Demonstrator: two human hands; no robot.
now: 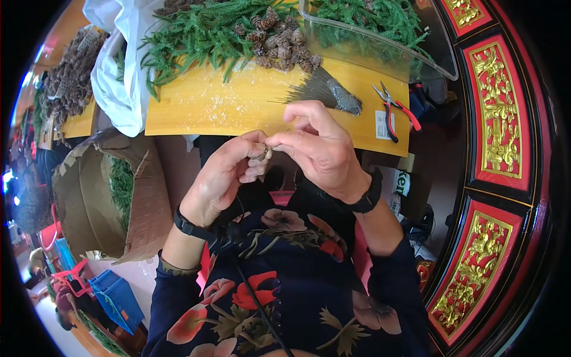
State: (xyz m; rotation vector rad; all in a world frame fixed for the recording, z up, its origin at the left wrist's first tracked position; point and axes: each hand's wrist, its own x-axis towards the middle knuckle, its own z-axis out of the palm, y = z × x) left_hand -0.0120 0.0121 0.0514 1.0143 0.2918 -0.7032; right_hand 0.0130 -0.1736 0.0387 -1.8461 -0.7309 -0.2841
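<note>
In front of my body, just off the table's near edge, my left hand (229, 163) pinches a small brown piece (262, 156), mostly hidden by the fingers, so its kind is unclear. My right hand (318, 149) meets it from the right, thumb and forefinger pressed together at that piece. What these right fingertips grip is too small to make out. Beyond my right hand, a fanned bundle of thin dark wires (326, 90) lies on the table, wrapped at one end. Pliers with red and black handles (389, 110) rest to its right, partly over a white label (382, 125).
Brown pine cones (281, 44) are heaped on the yellow table (202, 113) beside green artificial pine sprigs (202, 41). A clear plastic bin (380, 44) holds more greenery. A white plastic bag (122, 77) hangs at the left, above an open cardboard box (89, 202). Carved red-and-gold panels (493, 110) stand right.
</note>
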